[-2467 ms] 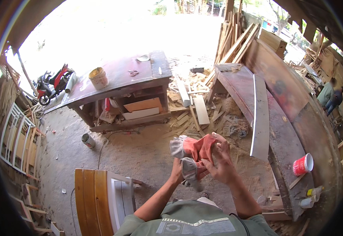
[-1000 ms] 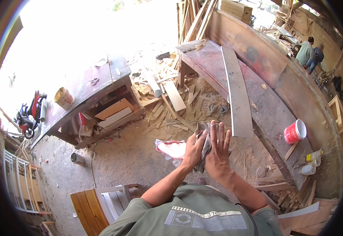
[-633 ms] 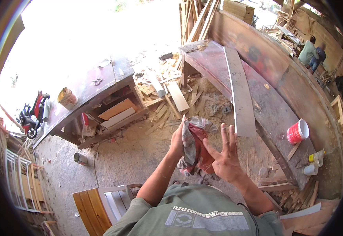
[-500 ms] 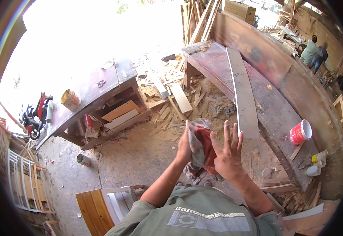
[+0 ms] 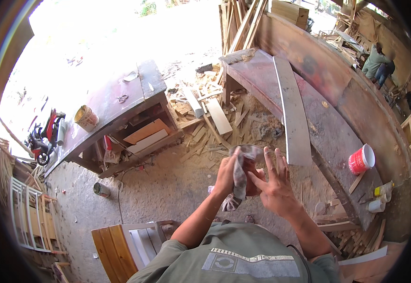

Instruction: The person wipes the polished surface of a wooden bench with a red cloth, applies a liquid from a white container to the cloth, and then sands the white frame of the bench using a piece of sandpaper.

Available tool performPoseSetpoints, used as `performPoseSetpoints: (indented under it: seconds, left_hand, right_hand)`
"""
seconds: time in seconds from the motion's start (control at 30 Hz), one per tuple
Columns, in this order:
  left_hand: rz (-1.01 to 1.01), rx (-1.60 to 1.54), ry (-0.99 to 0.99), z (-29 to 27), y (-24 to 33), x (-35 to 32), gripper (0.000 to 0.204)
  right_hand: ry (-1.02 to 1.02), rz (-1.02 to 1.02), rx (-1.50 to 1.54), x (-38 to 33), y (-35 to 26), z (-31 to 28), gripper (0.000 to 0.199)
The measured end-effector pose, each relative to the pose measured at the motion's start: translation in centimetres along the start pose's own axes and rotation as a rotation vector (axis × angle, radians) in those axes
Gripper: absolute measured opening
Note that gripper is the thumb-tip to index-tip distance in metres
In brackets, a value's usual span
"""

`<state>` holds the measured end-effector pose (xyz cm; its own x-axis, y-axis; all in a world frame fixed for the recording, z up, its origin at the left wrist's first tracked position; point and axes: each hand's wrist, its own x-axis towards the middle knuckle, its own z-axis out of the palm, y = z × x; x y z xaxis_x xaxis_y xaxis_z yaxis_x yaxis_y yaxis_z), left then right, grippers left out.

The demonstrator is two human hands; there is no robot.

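Observation:
In front of my chest my left hand (image 5: 225,178) is closed round a crumpled rag (image 5: 239,175), greyish-white with a dark red part, whose lower end hangs down. My right hand (image 5: 278,192) is raised just to the right of it, fingers stretched out and apart. Its thumb side is against or very near the rag's red part; whether it touches is hard to tell. Beyond my right hand a long grey-white board (image 5: 292,113) lies along the dusty reddish workbench (image 5: 330,125).
A red-and-white bucket (image 5: 361,159) and small containers (image 5: 380,197) stand on the right bench. On the left table (image 5: 116,106) are a stained bucket (image 5: 86,118) and scissors (image 5: 122,98). Wood offcuts (image 5: 219,118) litter the floor; a can (image 5: 101,190) stands there. Two people (image 5: 376,66) are far right.
My right hand has turned, its fingers coming in closer to the rag. The rag is bunched smaller, with less red showing. My left hand keeps its hold.

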<state>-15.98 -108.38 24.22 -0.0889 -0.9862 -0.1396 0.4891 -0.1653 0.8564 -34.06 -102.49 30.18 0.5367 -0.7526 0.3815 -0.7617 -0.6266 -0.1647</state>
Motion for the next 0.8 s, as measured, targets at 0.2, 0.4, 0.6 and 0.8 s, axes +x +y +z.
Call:
performPoseSetpoints:
  seconds: [0.2, 0.4, 0.6, 0.8]
  left_hand:
    - [0.111, 0.325, -0.003, 1.4, -0.5, -0.7, 0.042]
    - [0.203, 0.361, -0.143, -0.4, -1.2, 0.2, 0.029]
    - [0.407, 0.504, -0.128, -1.4, -1.2, 0.0, 0.045]
    - [0.291, 0.320, -0.101, 0.5, -3.2, -0.6, 0.032]
  right_hand:
    - [-0.194, -0.108, -0.247, 0.6, -0.9, 0.2, 0.036]
    - [-0.088, -0.236, -0.034, 1.1, -1.6, 1.8, 0.061]
    - [-0.145, -0.189, 0.331, 0.6, -1.0, -1.2, 0.026]
    - [-0.087, -0.040, -0.227, 0.7, -2.5, 2.3, 0.071]
